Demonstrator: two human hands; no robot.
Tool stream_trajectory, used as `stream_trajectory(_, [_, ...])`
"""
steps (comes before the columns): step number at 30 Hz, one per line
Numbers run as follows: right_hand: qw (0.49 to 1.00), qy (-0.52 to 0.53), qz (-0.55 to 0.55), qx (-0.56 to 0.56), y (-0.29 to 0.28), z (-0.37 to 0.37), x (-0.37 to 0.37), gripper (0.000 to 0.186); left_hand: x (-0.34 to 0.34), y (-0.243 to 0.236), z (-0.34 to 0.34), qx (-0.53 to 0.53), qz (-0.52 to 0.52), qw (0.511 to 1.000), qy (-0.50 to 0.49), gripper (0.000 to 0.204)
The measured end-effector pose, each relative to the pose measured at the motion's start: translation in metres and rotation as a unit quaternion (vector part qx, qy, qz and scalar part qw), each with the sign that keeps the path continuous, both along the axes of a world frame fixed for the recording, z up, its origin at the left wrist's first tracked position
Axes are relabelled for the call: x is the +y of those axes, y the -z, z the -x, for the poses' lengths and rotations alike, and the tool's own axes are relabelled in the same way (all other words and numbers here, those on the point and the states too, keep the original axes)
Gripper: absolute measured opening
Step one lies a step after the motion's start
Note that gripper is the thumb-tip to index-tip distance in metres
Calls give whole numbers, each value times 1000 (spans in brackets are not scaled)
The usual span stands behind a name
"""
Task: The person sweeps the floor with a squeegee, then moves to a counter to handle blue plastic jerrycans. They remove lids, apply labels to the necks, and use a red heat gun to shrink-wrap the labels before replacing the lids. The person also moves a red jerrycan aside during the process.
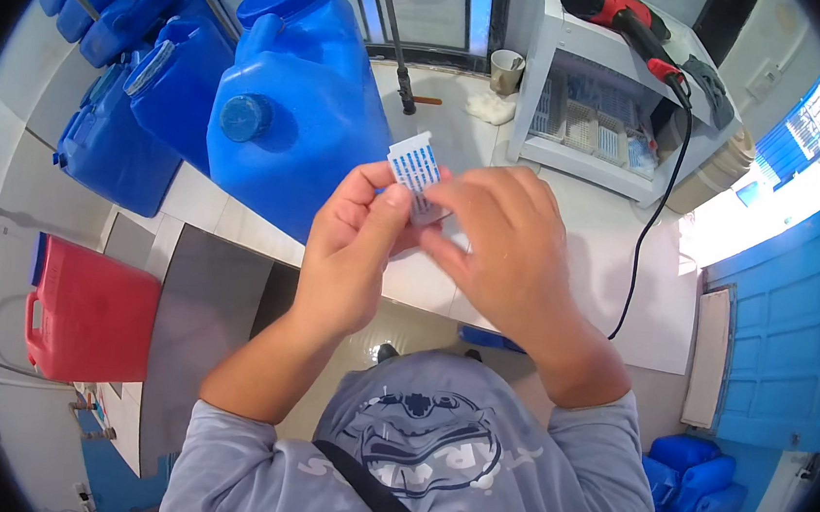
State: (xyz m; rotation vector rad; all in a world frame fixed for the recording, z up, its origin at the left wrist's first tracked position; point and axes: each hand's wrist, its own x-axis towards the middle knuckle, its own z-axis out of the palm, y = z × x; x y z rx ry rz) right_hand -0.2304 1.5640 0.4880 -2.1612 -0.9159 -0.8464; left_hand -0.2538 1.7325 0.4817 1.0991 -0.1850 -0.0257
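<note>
My left hand (357,251) pinches a small white card or packet (413,166) printed with blue rows, held upright over the counter between thumb and fingers. My right hand (504,235) is bent around the packet's right side, slightly blurred, its fingertips closed in on it; whether anything else is between them is hidden. Just behind and left of my hands stands a large blue jerrycan (298,139) with a dark blue cap (245,117).
More blue jerrycans (116,162) stand left, a red jerrycan (93,311) at lower left. Behind are a cup (506,69) and white cloth (489,109). A white cabinet (584,164) holds a red-black tool (607,10) on top, its cord crossing the white counter (650,297).
</note>
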Motion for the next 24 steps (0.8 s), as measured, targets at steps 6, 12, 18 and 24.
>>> stream_trajectory(6, [952,-127,-197,199,24,-15,-16,21,-33,3,3,-72,-88,987,-116,44])
stream_trajectory(12, [801,-233,-354,422,36,-14,-17,14,-21,-1,-2,-36,-298,946,-124,39])
stream_trajectory(18, [783,-277,-345,437,44,-32,-22,15,-11,15,-6,-94,-238,952,-169,28])
stream_trajectory(24, [625,-376,-446,518,48,-32,-1,16,-7,19,-15,-191,-285,902,-261,25])
